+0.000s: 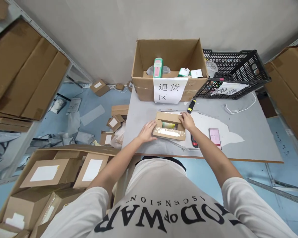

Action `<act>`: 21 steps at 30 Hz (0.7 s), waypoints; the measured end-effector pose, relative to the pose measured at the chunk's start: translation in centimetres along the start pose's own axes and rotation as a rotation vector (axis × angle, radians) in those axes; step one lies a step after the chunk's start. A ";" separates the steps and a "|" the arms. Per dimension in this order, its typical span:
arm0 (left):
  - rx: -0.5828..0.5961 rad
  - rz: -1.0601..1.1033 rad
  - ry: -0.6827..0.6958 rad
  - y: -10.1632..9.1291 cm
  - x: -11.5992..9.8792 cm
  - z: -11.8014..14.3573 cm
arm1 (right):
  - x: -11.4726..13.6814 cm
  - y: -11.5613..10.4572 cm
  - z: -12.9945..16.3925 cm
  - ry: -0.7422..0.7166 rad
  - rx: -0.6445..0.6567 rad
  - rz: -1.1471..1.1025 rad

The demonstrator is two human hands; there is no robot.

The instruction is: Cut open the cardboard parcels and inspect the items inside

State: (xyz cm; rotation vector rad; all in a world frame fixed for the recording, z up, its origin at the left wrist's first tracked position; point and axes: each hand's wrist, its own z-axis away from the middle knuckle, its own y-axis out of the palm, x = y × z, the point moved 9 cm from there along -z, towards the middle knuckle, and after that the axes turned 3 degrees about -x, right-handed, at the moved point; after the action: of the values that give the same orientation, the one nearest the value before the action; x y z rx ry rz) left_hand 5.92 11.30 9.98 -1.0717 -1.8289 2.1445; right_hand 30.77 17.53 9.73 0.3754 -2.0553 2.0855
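A small cardboard box (170, 134) lies on the grey table in front of me, with its top flaps parted. Through the gap a green and yellow item shows; most of it is hidden inside. Clear tape and a white label run along the near side. My left hand (148, 131) grips the box's left end. At its far right corner, my right hand (188, 121) has its fingers closed on the flap edge. A black and yellow handled tool (191, 105) lies beyond my right hand, and a red and black tool (194, 142) lies partly under my right forearm.
A large open carton (144, 89) and a black plastic crate (238, 71) stand along the table's back. A phone (215, 137) lies to the right on the table (258, 138). Parcels fill a big carton (89, 150) at lower left; shelves with boxes flank both sides.
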 end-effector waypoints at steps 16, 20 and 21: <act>0.341 -0.152 0.126 1.5 2.0 -3.6 | 7.7 2.6 7.5 -0.249 0.469 0.220; 0.320 -0.151 0.077 1.6 2.1 -3.8 | 8.1 1.8 10.8 -0.320 0.337 0.271; 0.315 -0.146 0.072 1.6 2.1 -3.8 | 8.4 1.9 12.0 -0.373 0.291 0.260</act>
State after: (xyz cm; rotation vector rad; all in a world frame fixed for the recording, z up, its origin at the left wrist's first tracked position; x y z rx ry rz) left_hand 7.12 15.10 7.53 -0.9013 -1.4272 2.1809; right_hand 22.78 5.10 10.57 0.6103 -2.0838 2.6585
